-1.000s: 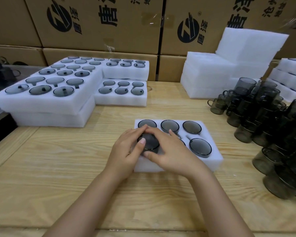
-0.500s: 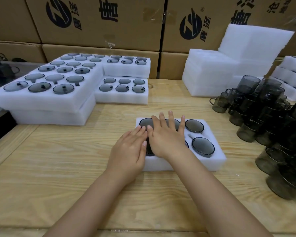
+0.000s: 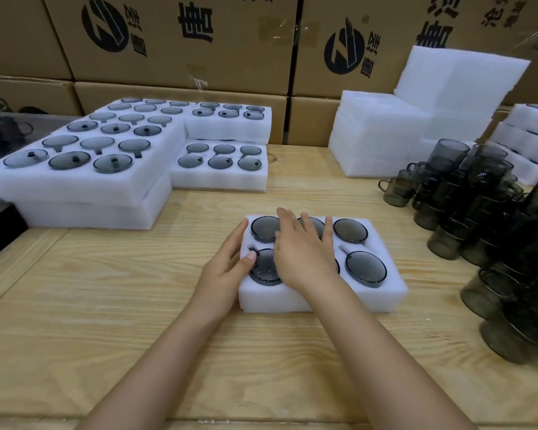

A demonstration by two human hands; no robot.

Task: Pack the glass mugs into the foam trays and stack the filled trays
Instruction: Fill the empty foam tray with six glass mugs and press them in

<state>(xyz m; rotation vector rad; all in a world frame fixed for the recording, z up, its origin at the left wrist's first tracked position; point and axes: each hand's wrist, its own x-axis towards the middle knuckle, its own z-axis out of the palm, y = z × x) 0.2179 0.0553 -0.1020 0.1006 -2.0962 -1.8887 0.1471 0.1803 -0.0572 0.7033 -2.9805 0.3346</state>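
I am laying my right hand flat, fingers released, across the middle of the foam tray; my left hand is resting unclenched against its left edge.

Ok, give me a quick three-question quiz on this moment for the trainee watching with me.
1. True or false: the right hand lies with straight fingers over the middle of the foam tray.
2. Where do the loose glass mugs stand on the table? A. left of the tray. B. right of the tray. C. in front of it, nearer the person.
3. Fill in: the left hand rests against the tray's ___ edge.
Key: 1 true; 2 B; 3 left.
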